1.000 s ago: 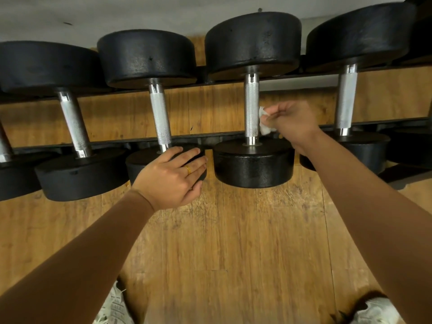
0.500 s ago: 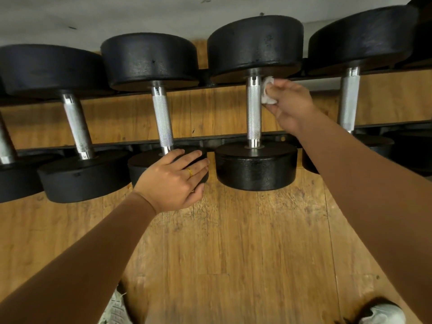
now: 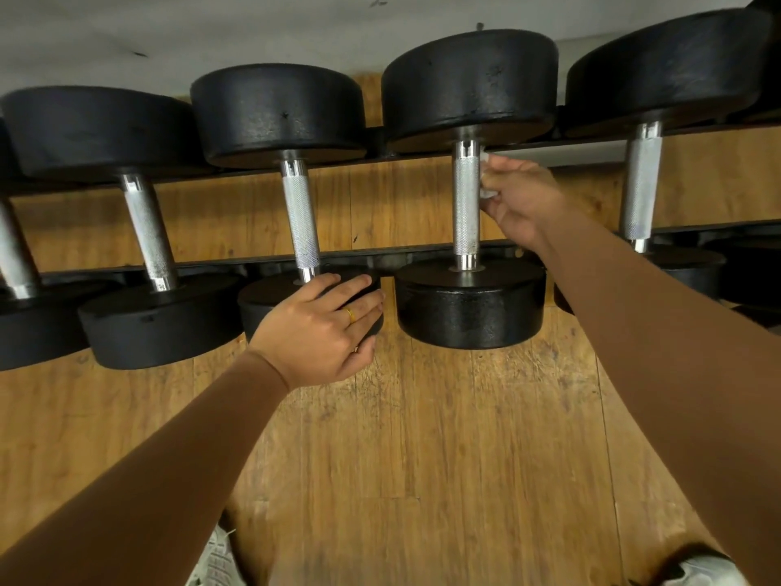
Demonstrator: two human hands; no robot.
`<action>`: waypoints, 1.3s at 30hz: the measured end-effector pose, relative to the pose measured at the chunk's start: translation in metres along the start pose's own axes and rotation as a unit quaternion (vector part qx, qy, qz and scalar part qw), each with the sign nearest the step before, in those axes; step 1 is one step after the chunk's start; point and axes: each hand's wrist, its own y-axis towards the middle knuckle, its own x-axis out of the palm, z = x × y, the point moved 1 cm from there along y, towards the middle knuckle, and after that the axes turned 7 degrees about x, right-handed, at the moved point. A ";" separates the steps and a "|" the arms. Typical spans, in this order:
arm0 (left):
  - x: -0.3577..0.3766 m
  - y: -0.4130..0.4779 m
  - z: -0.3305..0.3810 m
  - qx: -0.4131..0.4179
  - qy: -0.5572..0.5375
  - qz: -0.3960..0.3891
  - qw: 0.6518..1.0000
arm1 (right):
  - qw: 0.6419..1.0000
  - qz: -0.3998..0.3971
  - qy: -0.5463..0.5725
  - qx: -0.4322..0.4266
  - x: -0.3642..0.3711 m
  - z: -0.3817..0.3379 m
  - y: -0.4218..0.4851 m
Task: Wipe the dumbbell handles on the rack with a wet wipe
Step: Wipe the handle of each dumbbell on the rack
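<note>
Wipe [image 3: 487,192] — a small white wad, mostly hidden — is pinched in the curled fingers of the right hand [image 3: 522,196], which holds it against the right side of a knurled steel handle [image 3: 465,205], high up, just below the far head [image 3: 469,82]; only two bits of white show, one above the fingertips and one below. That handle belongs to a black dumbbell lying across the rack [image 3: 211,264], with its near head [image 3: 471,306] hanging past the front rail toward the camera. The left hand [image 3: 317,327] rests flat on the near head of the next dumbbell [image 3: 270,298] to the left, fingers fairly straight and close together over its top edge; a gold ring [image 3: 350,315] sits on one finger; its own handle [image 3: 300,217] stands bare just above the fingertips. Both arms wear brown sleeves [image 3: 169,480] down to the wrists. More dumbbells lie side by side on the two black rails — one to the right [image 3: 642,184], two to the left [image 3: 148,234], the farthest cut off by the frame edge. Under and behind the rack runs a worn wooden floor [image 3: 422,437]; a grey wall [image 3: 169,27] meets it at the top; pale shoes [image 3: 215,560] peek in at the bottom edge.
</note>
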 end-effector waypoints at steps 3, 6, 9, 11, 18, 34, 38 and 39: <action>0.000 -0.001 -0.001 0.002 -0.002 0.001 1.000 | 1.000 0.008 -0.008 -0.007 -0.005 0.011 -0.013; 0.000 -0.001 -0.001 0.001 -0.002 0.002 1.000 | 0.996 0.027 -0.067 -0.042 -0.014 0.018 -0.026; 0.000 0.000 0.000 0.000 -0.003 0.000 1.000 | 0.990 0.011 -0.106 -0.090 -0.007 0.006 -0.022; 0.001 0.000 0.000 0.001 -0.004 0.001 1.000 | 0.987 0.007 -0.118 -0.106 -0.002 0.003 -0.017; 0.001 -0.001 -0.001 -0.001 -0.008 0.003 1.000 | 0.974 0.041 -0.188 -0.117 -0.020 0.024 -0.014; 0.001 -0.001 -0.002 0.001 -0.016 0.005 1.000 | 0.950 0.037 -0.299 -0.077 -0.035 0.023 -0.065; 0.001 0.000 0.001 -0.002 -0.011 0.007 1.000 | 0.955 0.130 -0.159 -0.212 -0.013 0.012 -0.062; 0.001 0.000 0.001 -0.003 -0.010 0.008 1.000 | 0.946 0.144 -0.167 -0.239 -0.005 0.008 -0.059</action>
